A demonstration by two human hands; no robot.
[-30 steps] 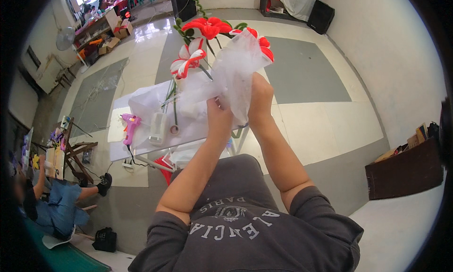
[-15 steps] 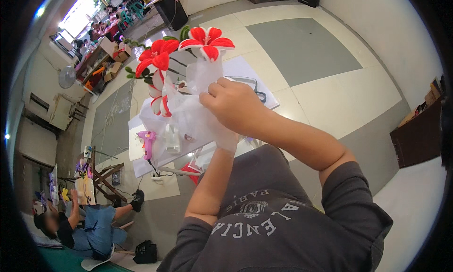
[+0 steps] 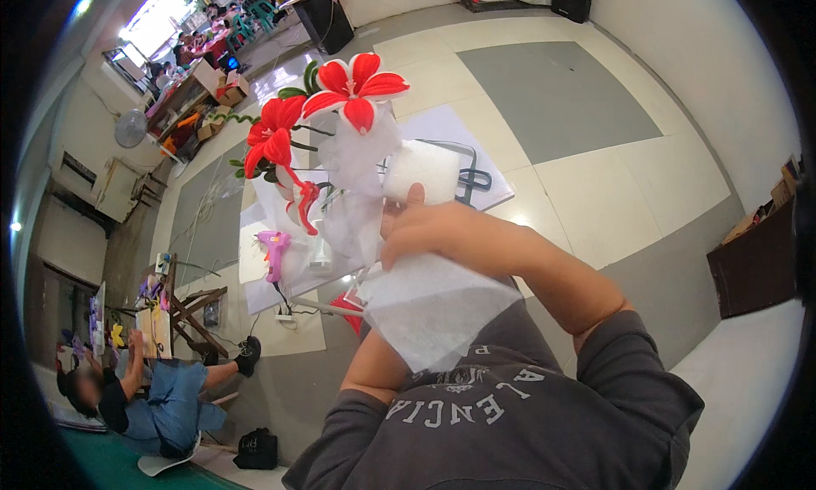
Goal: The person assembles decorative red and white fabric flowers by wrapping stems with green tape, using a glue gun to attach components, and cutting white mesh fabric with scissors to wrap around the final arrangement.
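A bouquet of fuzzy red-and-white flowers (image 3: 355, 90) with green leaves leans up and to the left over the low table. Pale translucent wrapping (image 3: 361, 154) stands around its stems. My right hand (image 3: 429, 235) is closed at the base of the bouquet, its bent fingers gripping the wrapping. From beneath it a white wrapping sheet (image 3: 433, 307) spreads down over my lap. That sheet covers my left hand; only the left forearm (image 3: 374, 362) shows below it. Just beyond my right hand is a white foam-like block (image 3: 422, 171).
On the white tabletop (image 3: 255, 294) lie a pink glue gun (image 3: 274, 250), a white tape dispenser (image 3: 320, 256) and dark-handled scissors (image 3: 474, 180). A cord runs down to a power strip (image 3: 286, 317). At lower left, another person (image 3: 166, 405) sits at a small table.
The white sheet has come down in front of my left forearm and lap, hiding the left hand. My right hand has moved lower, and the white block behind it shows.
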